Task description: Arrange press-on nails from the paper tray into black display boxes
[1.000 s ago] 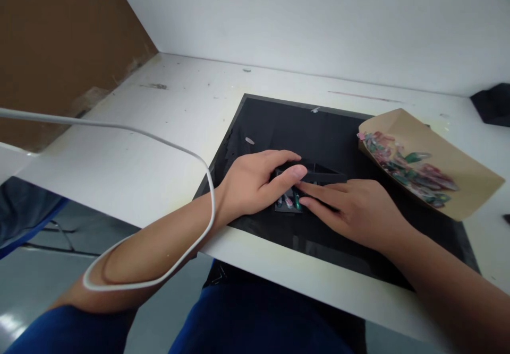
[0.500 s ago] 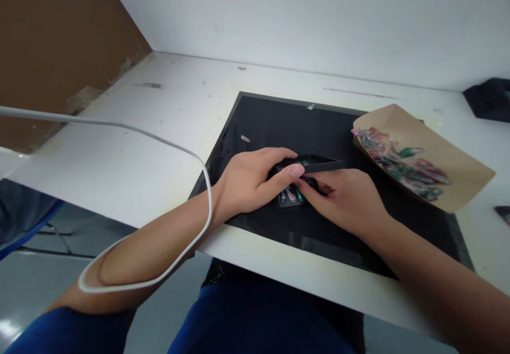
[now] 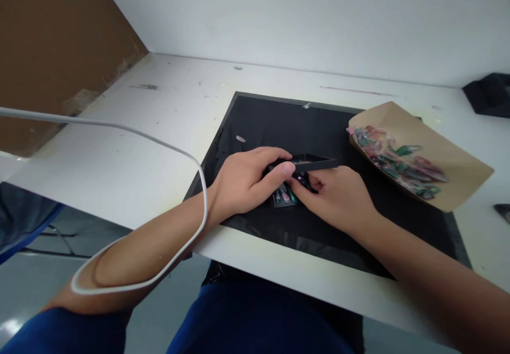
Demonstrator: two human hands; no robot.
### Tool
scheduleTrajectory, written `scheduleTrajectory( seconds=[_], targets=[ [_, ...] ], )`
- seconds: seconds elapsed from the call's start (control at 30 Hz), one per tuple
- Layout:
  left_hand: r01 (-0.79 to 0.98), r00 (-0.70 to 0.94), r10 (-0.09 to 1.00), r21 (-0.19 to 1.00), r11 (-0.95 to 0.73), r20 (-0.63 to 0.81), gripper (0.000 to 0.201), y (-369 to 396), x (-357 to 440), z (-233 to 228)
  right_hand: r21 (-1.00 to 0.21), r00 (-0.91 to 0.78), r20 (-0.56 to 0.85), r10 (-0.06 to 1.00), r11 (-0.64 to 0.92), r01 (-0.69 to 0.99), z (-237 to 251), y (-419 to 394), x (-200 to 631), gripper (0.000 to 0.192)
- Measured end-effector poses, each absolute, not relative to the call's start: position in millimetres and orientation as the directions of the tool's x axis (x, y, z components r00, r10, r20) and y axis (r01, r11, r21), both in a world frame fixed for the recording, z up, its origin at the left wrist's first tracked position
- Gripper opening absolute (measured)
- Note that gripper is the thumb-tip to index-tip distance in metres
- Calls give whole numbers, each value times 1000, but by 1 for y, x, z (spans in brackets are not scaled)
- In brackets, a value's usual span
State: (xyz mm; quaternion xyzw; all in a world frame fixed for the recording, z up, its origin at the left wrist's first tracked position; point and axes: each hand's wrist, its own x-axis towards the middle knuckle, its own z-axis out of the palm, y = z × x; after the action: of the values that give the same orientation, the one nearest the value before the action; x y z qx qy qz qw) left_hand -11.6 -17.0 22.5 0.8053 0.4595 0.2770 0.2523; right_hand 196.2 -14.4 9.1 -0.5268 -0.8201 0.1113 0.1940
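My left hand (image 3: 249, 181) is closed around the near-left side of a small black box, its thumb lying over a raised black frame-like lid (image 3: 319, 164). Under that lid, the lower part of the box (image 3: 282, 205) shows several glossy press-on nails (image 3: 285, 193) in green, pink and clear tones. My right hand (image 3: 337, 195) reaches beneath the lid from the right, with fingers curled and thumb at the nails. Whatever its fingertips hold is hidden by the lid and my left thumb.
A black mat (image 3: 263, 115) lies under the box on the white table (image 3: 167, 104). On the right, an open brown paper tray (image 3: 466, 179) holds a pile of coloured nails. One loose pale nail (image 3: 240, 139) lies on the mat. A white cable (image 3: 159, 140) loops around my left forearm.
Everything sits slightly further left in the view. Both hands keep nearly the same pose at the box, and the lid remains raised.
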Motion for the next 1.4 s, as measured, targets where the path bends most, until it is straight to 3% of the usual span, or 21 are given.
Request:
scheduleTrajectory(
  seconds=[0.27, 0.57, 0.9, 1.2, 1.4],
  targets=[
    [601, 447, 874, 661, -450, 189, 53, -16, -12, 23, -388, -377, 190, 906, 422, 819, 6, -10, 199, 23],
    [614, 465, 870, 647, -452, 166, 52, -16, -13, 25, -217, -454, 208, 866, 494, 842, 6, -13, 202, 29],
    [610, 453, 871, 648, -456, 187, 54, -15, -13, 23, -278, -453, 174, 875, 485, 829, 4, -12, 201, 27],
    [611, 452, 866, 633, -475, 214, 58, -15, -13, 22, -381, -460, 285, 841, 540, 751, -5, -12, 204, 29],
    [613, 441, 873, 641, -463, 208, 59, -15, -14, 22, -374, -416, 364, 833, 540, 754, -9, -17, 203, 29]
  ],
)
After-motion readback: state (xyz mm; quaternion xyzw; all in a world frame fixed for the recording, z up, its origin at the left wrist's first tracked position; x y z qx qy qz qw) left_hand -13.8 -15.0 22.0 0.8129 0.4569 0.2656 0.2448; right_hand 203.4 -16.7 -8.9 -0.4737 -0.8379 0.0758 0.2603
